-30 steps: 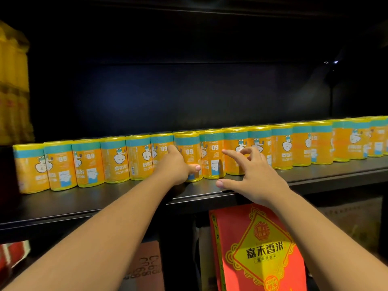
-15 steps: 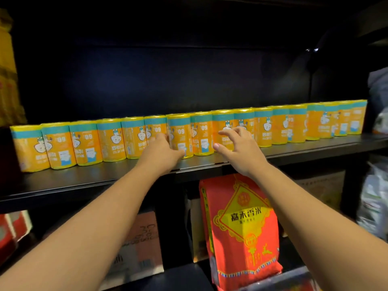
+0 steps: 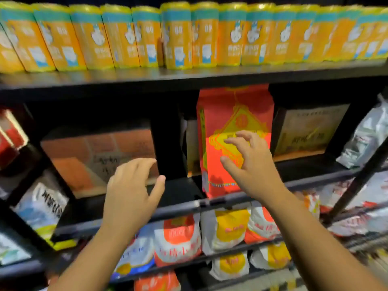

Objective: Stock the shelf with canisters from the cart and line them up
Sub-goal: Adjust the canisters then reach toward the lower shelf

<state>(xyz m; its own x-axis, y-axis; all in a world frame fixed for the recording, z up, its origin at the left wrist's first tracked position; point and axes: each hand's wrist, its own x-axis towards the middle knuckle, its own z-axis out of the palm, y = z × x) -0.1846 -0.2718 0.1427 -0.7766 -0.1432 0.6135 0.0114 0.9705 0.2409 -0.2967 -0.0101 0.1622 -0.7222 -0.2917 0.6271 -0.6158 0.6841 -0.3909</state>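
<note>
Canisters (image 3: 176, 36) looking orange-yellow: teal band up top, white cartoon figure on front, yellow lids. All standing upright in one tight row on black shelf (image 3: 189, 77) right above red bag (image 3: 231, 106). Counting roughly fourteen, blur making exact number iffy.

Your left hand (image 3: 130, 192) hovering lower left of red bag, fingers loosely spread, gripping nothing. Your right hand (image 3: 252, 171) hanging in front of red bag, fingers half-curled and apart, also empty.

One brown box (image 3: 94, 156) sitting left of red bag, one tan box (image 3: 308, 131) right of it. White-and-orange pouches (image 3: 228, 229) lying on racks below red bag.

Canisters (image 3: 178, 36) in a row on shelf (image 3: 189, 77), bag (image 3: 235, 114) below.
</note>
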